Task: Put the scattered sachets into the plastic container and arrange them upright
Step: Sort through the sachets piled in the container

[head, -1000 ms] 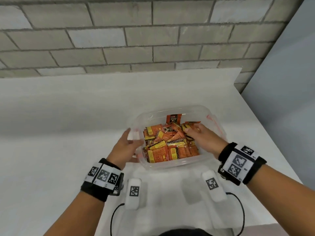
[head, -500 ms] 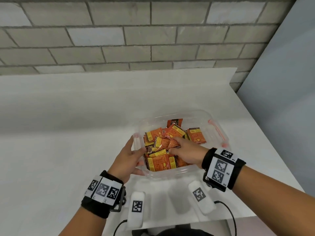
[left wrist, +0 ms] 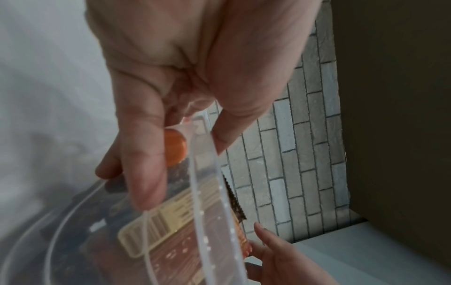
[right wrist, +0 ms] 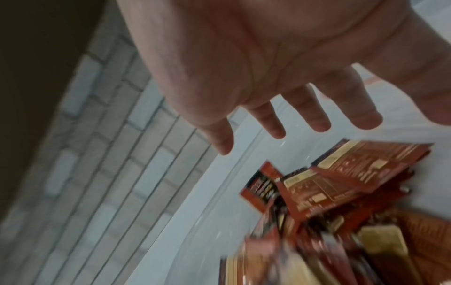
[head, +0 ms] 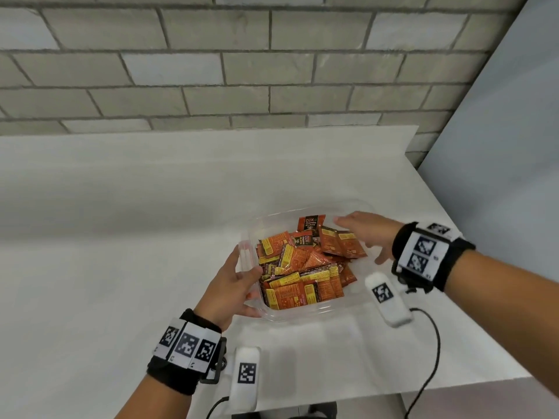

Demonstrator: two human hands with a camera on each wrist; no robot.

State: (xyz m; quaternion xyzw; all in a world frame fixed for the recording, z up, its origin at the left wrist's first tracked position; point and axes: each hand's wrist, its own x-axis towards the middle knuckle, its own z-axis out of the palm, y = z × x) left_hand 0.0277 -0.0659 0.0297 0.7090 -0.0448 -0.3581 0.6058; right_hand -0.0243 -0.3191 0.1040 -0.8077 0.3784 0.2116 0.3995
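Right hand [head: 367, 234] withdrew, fingers released, to the container [head: 298, 316] far rim; left hand [head: 231, 288] grips its near edge.

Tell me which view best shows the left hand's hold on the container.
The left wrist view: the left hand grips the plastic container at its rim, thumb inside, fingers outside. The head view shows this from behind, fingers partly hidden. The right wrist view shows only the right hand, open.
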